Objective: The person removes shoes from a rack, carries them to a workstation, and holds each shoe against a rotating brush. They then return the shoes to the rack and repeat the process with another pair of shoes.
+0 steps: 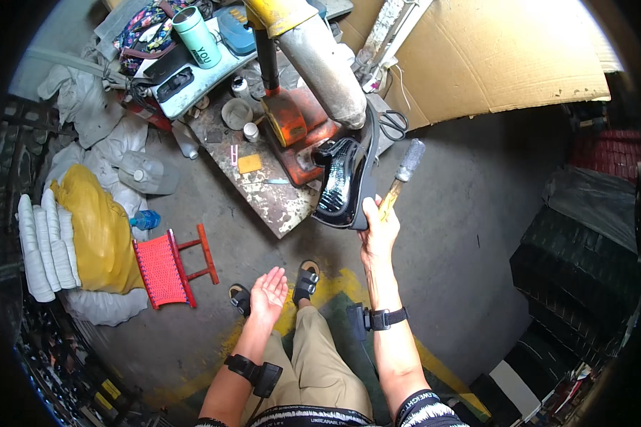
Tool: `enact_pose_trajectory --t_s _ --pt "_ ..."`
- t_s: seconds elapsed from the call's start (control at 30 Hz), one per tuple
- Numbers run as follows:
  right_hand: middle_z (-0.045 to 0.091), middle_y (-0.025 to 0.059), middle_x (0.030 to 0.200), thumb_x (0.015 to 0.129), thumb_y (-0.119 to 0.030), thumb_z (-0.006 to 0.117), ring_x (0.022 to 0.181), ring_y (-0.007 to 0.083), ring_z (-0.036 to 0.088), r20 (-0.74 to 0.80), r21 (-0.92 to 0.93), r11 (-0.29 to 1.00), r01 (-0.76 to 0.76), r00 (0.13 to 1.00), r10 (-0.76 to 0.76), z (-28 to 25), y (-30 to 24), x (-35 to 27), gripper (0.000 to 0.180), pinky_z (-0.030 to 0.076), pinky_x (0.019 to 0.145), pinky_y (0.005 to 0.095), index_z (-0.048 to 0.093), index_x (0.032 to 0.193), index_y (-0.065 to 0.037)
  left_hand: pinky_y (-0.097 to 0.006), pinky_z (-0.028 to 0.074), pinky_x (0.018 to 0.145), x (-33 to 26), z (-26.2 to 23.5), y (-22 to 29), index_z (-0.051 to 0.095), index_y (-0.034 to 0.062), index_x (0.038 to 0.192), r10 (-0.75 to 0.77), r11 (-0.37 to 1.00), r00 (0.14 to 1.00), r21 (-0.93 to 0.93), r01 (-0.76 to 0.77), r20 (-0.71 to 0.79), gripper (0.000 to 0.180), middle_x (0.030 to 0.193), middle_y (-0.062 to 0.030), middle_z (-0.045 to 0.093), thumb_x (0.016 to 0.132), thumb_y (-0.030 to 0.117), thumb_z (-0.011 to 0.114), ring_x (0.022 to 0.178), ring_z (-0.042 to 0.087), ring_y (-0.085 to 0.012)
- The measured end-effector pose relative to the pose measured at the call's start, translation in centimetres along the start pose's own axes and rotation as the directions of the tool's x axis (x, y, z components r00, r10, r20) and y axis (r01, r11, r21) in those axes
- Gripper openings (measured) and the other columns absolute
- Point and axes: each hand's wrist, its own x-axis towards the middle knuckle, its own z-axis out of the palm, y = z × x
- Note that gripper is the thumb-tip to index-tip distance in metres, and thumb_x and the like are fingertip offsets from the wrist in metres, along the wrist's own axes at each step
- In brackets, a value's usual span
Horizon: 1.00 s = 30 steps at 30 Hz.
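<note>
My right hand [381, 231] is closed on a short tool [408, 162] with a wooden handle and a rough grey cylindrical head, which points up and away. The thumb of that hand also presses the lower edge of a glossy black, shoe-like piece [337, 186] with a thick dark rim like a sole. This piece stands tilted against the end of a machine's metal arm [327, 78]. Nearer to me, my left hand [269, 293] is open, palm up with fingers stretched, holding nothing and apart from the table.
A worn metal table [274, 210] bears an orange machine base [310, 153], a yellow block [249, 164], small white pots and scissors [393, 124]. A red stool [165, 270] stands left beside a yellow sack [96, 228]. Cardboard [506, 57] leans far right; dark stacked sheets [580, 252] stand right.
</note>
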Motion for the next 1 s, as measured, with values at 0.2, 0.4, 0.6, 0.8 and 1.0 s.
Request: enact_pose_trajectory --t_s 0.2,0.4,0.6,0.8,1.0 --pt "0.051 -0.0043 0.073 0.074 -0.012 0.068 0.056 0.0020 0.045 -0.017 -0.064 0.998 -0.027 1.000 0.026 -2.6 1.5 -4.2 0.036 0.035 0.048 0.0156 0.055 0.104 0.002 -0.029 0.042 0.088 -3.2 4.9 2.2 0.046 -0.0030 0.116 0.047 0.978 0.986 -0.206 -0.013 0.163 0.038 0.116 -0.0120 0.052 0.089 0.023 0.041 0.101 0.052 -0.0186" --pt "0.055 -0.0011 0.081 0.071 -0.006 0.065 0.067 0.0060 0.052 0.143 -0.073 0.966 -0.248 0.956 0.257 -4.3 2.1 -15.3 0.042 0.043 0.062 0.0184 0.049 0.108 0.004 -0.036 0.043 0.087 -8.5 8.9 2.8 0.048 -0.0020 0.113 -0.067 0.997 0.844 0.064 0.038 0.533 0.049 0.105 -0.0152 0.058 0.089 0.039 0.037 0.094 0.056 -0.0248" --pt "0.056 0.0068 0.097 0.079 -0.023 0.060 0.063 0.0068 0.050 0.399 -0.123 0.850 -0.513 0.758 0.515 -3.8 1.2 -20.8 0.040 0.041 0.057 0.0176 0.048 0.109 0.000 -0.032 0.051 0.069 -16.2 5.8 5.2 0.059 0.0000 0.098 0.054 0.977 0.939 -0.211 0.020 0.341 0.040 0.086 -0.0109 0.064 0.087 0.036 0.045 0.072 0.062 -0.0206" --pt "0.063 0.0088 0.087 0.093 -0.020 0.038 0.041 0.0006 0.033 0.586 -0.531 0.847 0.009 0.726 0.360 1.0 -4.8 -23.0 0.036 0.029 0.038 0.0162 0.042 0.123 -0.002 -0.034 0.047 0.081 -24.2 0.5 8.3 0.051 0.0007 0.112 0.303 0.928 0.890 -0.319 -0.194 0.340 0.041 0.103 -0.0109 0.060 0.089 0.033 0.042 0.089 0.059 -0.0212" --pt "0.060 0.0108 0.082 0.085 -0.001 0.048 0.070 0.0153 0.058 0.877 -0.474 0.632 0.613 0.389 0.281 5.9 -5.6 -27.9 0.043 0.045 0.070 0.0250 0.040 0.127 -0.002 -0.035 0.042 0.089 -27.2 -7.9 8.2 0.049 0.0020 0.117 0.426 0.843 0.853 -0.475 -0.254 0.301 0.042 0.111 -0.0100 0.056 0.089 0.033 0.042 0.100 0.055 -0.0212"
